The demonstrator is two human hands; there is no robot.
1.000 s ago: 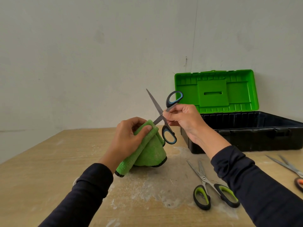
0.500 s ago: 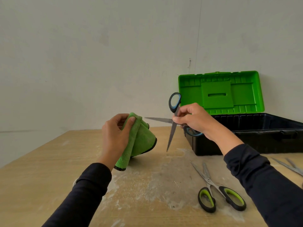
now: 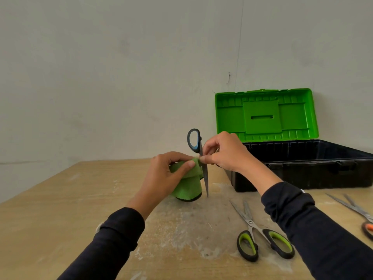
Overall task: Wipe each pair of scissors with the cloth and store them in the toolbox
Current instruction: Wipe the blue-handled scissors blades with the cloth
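The wooden worktop [image 3: 50,209] was the biggest thing there, pale and smeared with white dusty patches around the middle. Toward its far right corner sat the toolbox [image 3: 302,164], black tub wide open with the green lid [image 3: 264,114] standing up against the wall. Both arms were in dark sleeves, coming in from the near edge. The left hand [image 3: 161,176] had its fingers curled round a bunched green cloth [image 3: 187,186], thumb pressing the top fold, with the cloth hanging just above the middle of the worktop. The right hand [image 3: 226,152] was pinching the blue-handled scissors [image 3: 198,156] near the pivot, held upright with one handle loop on top and a blade pointing straight down, right against the cloth's edge; couldn't really make out the other blade. Near the right part of the near edge lay the green-handled scissors [image 3: 260,237], blades slightly apart and pointing away. At the right edge, a third pair with an orange handle [image 3: 361,215] was half cut off.
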